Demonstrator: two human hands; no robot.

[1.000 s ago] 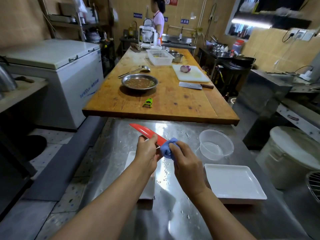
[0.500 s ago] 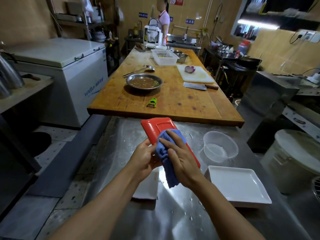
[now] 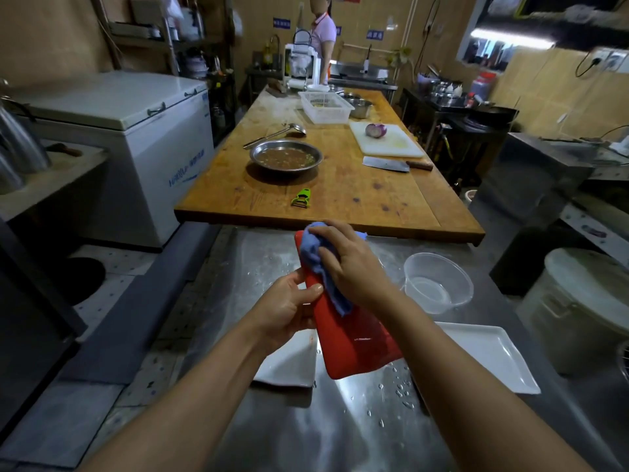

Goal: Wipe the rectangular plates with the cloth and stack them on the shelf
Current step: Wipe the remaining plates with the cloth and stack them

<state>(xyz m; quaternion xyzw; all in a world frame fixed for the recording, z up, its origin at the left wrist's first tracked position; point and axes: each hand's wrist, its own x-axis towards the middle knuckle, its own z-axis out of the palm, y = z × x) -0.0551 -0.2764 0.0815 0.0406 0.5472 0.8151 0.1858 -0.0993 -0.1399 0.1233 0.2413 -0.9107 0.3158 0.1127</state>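
Red plate [image 3: 354, 342] held tilted above steel counter [image 3: 340, 430], near wooden table [image 3: 340, 195] edge. Left hand [image 3: 289, 308] grips plate's left edge, thumb on top. Right hand [image 3: 354, 267] fingers curled over blue cloth [image 3: 320, 264], pressing it on plate's upper part. White plate [image 3: 493, 356] on counter right of red plate; another white plate [image 3: 292, 366] partly under it.

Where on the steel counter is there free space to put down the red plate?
The bare steel counter near the person, between the two arms, is free but wet. Another free strip lies left of the clear bowl, under the wooden table edge. The middle is crowded: two white plates, and the hands holding the red plate.
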